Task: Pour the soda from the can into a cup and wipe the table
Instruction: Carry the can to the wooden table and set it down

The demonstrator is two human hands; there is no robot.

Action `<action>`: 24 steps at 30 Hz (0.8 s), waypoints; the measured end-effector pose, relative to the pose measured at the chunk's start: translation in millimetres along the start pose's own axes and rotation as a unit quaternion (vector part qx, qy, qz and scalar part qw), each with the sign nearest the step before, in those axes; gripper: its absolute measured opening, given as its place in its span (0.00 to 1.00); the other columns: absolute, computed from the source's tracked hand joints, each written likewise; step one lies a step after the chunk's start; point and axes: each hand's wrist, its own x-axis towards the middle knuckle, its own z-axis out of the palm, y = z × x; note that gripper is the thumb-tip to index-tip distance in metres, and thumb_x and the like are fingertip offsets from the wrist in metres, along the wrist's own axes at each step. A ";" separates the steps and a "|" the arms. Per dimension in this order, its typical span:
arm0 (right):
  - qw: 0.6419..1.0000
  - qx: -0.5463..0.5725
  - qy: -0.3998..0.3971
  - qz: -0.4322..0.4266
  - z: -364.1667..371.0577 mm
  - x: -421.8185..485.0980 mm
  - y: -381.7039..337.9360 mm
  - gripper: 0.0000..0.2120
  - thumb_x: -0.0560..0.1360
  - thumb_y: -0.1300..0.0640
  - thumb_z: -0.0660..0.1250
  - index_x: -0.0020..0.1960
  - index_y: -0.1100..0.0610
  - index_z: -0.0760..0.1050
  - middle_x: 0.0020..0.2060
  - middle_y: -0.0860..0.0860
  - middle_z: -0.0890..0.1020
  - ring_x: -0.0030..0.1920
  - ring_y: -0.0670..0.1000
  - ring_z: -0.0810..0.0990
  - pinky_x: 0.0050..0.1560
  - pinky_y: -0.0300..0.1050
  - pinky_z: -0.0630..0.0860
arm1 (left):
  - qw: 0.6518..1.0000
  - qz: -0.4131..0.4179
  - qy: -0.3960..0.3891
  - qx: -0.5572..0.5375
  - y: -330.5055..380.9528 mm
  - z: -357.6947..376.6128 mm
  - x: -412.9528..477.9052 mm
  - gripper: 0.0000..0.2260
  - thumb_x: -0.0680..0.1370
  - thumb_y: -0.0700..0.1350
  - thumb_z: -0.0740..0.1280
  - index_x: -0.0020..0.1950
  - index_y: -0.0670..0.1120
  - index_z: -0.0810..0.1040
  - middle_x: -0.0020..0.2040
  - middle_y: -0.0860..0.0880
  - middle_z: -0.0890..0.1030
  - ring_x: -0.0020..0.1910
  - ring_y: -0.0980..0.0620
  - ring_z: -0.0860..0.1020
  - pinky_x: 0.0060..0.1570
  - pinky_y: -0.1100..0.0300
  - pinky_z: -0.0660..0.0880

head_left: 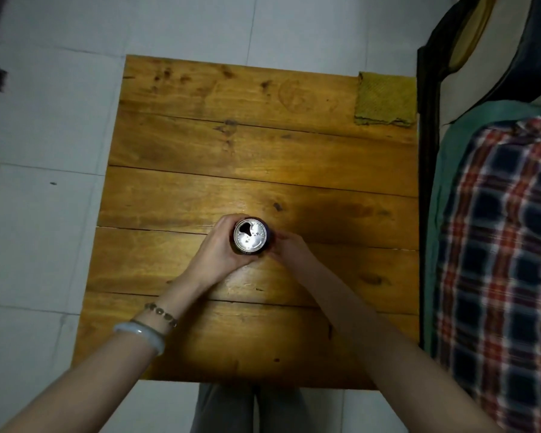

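Dim, warm light pools on the middle of the counter (pixel 200 189) and glints off the can (pixel 250 237), a soft shadow lies to its right, the corners darken, and wide-angle distortion bends the slightly blurred edges.

Pale tiled floor (pixel 44 120), plaid blanket (pixel 497 245) on bed (pixel 444 170) at right

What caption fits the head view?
Left hand and right hand clasp an open can on the table; a cloth lies at its far right corner.
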 end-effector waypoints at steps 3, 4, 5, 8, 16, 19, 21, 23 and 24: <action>0.999 -0.035 0.021 -0.025 3.6 6.3 7.6 0.14 0.73 0.74 0.62 0.58 0.68 0.75 0.41 0.53 0.80 0.40 0.42 0.78 0.41 0.32 0.72 | 1.000 0.000 -0.007 0.002 -9.2 7.8 2.9 0.34 0.61 0.47 0.81 0.63 0.46 0.71 0.58 0.52 0.74 0.57 0.59 0.70 0.57 0.73 0.64; 0.999 -0.041 0.019 -0.025 3.4 8.8 9.0 0.15 0.73 0.74 0.61 0.59 0.68 0.75 0.39 0.50 0.79 0.39 0.41 0.76 0.40 0.31 0.71 | 1.000 -0.001 -0.006 0.001 -10.4 8.7 3.5 0.34 0.61 0.46 0.81 0.63 0.46 0.71 0.58 0.52 0.74 0.58 0.58 0.71 0.57 0.72 0.65; 0.998 -0.052 0.016 -0.023 3.2 9.2 8.8 0.15 0.73 0.74 0.61 0.59 0.68 0.75 0.40 0.51 0.79 0.40 0.42 0.76 0.39 0.31 0.71 | 1.000 -0.001 -0.007 0.001 -10.8 8.7 4.1 0.33 0.61 0.45 0.81 0.63 0.46 0.72 0.58 0.53 0.74 0.58 0.58 0.71 0.57 0.74 0.64; 0.998 -0.062 -0.008 -0.011 3.5 11.9 5.9 0.19 0.73 0.75 0.60 0.63 0.65 0.73 0.50 0.55 0.78 0.49 0.50 0.76 0.45 0.34 0.73 | 1.000 0.007 -0.011 0.000 -13.6 7.7 7.4 0.33 0.61 0.44 0.81 0.62 0.46 0.72 0.57 0.54 0.73 0.57 0.59 0.70 0.54 0.80 0.61; 0.995 -0.094 -0.007 -0.013 0.2 -13.4 -7.3 0.20 0.74 0.69 0.60 0.63 0.56 0.75 0.50 0.49 0.80 0.47 0.42 0.76 0.46 0.37 0.73 | 0.997 -0.055 -0.059 -0.006 -4.2 -1.2 3.1 0.46 0.60 0.47 0.82 0.72 0.46 0.62 0.67 0.52 0.70 0.65 0.57 0.68 0.64 0.71 0.62; 0.981 -0.185 0.021 -0.060 -7.3 -36.4 -19.1 0.18 0.75 0.67 0.59 0.63 0.59 0.74 0.48 0.49 0.79 0.42 0.43 0.74 0.42 0.38 0.70 | 0.992 -0.097 -0.069 0.039 5.2 -19.7 -9.2 0.50 0.61 0.50 0.81 0.75 0.46 0.56 0.73 0.47 0.66 0.71 0.49 0.64 0.70 0.56 0.62; 0.955 -0.277 0.035 -0.094 -14.1 -56.3 -30.3 0.19 0.76 0.65 0.59 0.67 0.60 0.71 0.57 0.52 0.76 0.54 0.49 0.74 0.55 0.43 0.69 | 0.989 -0.102 -0.058 0.090 13.8 -36.4 -21.3 0.46 0.65 0.50 0.79 0.75 0.44 0.57 0.73 0.44 0.65 0.71 0.46 0.62 0.69 0.56 0.59; 0.919 -0.368 0.040 -0.138 -19.7 -78.2 -42.5 0.22 0.76 0.65 0.59 0.70 0.60 0.66 0.66 0.56 0.71 0.66 0.54 0.69 0.64 0.42 0.63 | 0.987 -0.094 -0.042 0.122 25.5 -56.6 -36.1 0.41 0.68 0.50 0.76 0.74 0.42 0.58 0.72 0.43 0.65 0.71 0.45 0.62 0.69 0.58 0.57; 0.898 -0.405 0.042 -0.164 -20.7 -90.5 -49.4 0.23 0.76 0.65 0.59 0.71 0.59 0.65 0.67 0.57 0.70 0.68 0.56 0.67 0.65 0.43 0.62 | 0.987 -0.090 -0.033 0.131 32.9 -67.7 -44.8 0.39 0.70 0.50 0.75 0.74 0.42 0.59 0.72 0.42 0.65 0.71 0.44 0.62 0.68 0.58 0.57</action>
